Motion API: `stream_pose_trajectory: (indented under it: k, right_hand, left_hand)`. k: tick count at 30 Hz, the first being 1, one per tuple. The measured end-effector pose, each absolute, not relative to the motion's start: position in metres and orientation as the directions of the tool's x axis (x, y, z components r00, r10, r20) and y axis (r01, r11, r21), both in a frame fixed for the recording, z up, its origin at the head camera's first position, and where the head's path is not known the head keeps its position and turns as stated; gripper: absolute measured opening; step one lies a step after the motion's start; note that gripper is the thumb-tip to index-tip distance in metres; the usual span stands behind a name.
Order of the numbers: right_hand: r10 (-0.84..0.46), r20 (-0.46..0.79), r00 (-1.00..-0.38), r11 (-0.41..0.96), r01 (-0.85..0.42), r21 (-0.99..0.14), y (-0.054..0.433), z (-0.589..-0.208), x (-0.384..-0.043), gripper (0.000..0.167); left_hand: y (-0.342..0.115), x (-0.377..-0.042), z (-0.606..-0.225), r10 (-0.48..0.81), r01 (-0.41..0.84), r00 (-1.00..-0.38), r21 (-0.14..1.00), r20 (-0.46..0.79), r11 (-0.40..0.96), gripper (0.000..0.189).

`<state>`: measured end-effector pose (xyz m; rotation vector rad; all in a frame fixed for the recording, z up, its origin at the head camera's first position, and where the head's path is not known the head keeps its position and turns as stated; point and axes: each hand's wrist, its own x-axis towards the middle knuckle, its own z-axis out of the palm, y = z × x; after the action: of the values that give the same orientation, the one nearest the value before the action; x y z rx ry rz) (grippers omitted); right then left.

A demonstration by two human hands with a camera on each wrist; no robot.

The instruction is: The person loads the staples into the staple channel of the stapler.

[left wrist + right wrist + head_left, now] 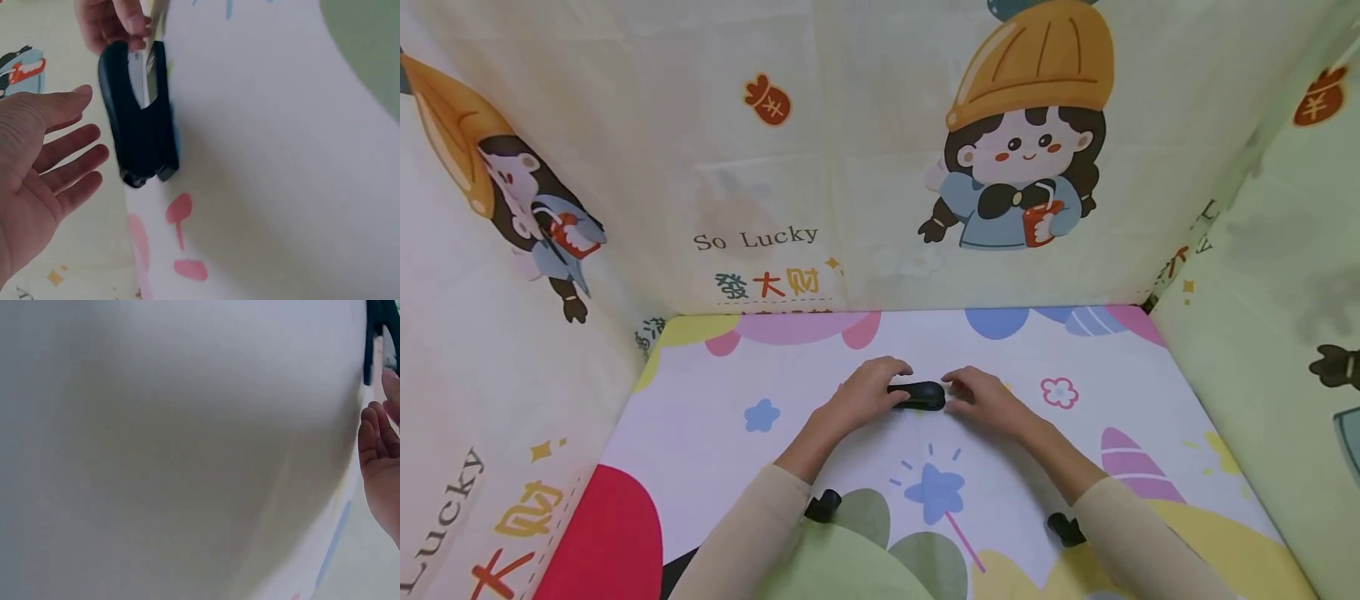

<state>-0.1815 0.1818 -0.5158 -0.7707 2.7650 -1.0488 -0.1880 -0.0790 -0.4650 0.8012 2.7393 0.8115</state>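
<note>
A black stapler (919, 396) lies across the far middle of the white patterned table. My left hand (871, 390) is at its left end, where the thumb overlaps the body in the head view. From the left wrist, that hand (44, 162) shows loosely spread fingers beside the stapler (140, 137), whose arms stand apart with a pale metal strip between them. My right hand (988, 400) hovers by the other end, fingers bent loosely. In the right wrist view the right hand (382, 456) sits just below the dark stapler tip (369, 362), largely cut off by the frame.
Printed cloth walls (880, 183) rise behind the table and on both sides. A black wrist device (823, 506) shows by the left sleeve and another black device (1066, 529) by the right sleeve. The table cloth (700, 450) carries printed stars, flowers and coloured shapes.
</note>
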Motion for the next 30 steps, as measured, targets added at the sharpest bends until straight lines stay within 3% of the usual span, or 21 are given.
stream_pose_trajectory:
  k: [17, 30]
  right_hand:
    - [-0.386, 0.245, -0.889, 0.697, -0.456, -0.554, 0.226, -0.468, -0.180, 0.034]
    - [-0.274, 0.335, -0.902, 0.818, -0.401, -0.412, 0.268, -0.437, -0.176, 0.039]
  left_hand:
    - [-0.128, -0.176, -0.439, 0.356, 0.351, -0.930, 0.495, 0.088, 0.795, 0.049]
    - [-0.177, -0.174, -0.436, 0.305, 0.344, -0.938, 0.322, 0.167, 0.882, 0.066]
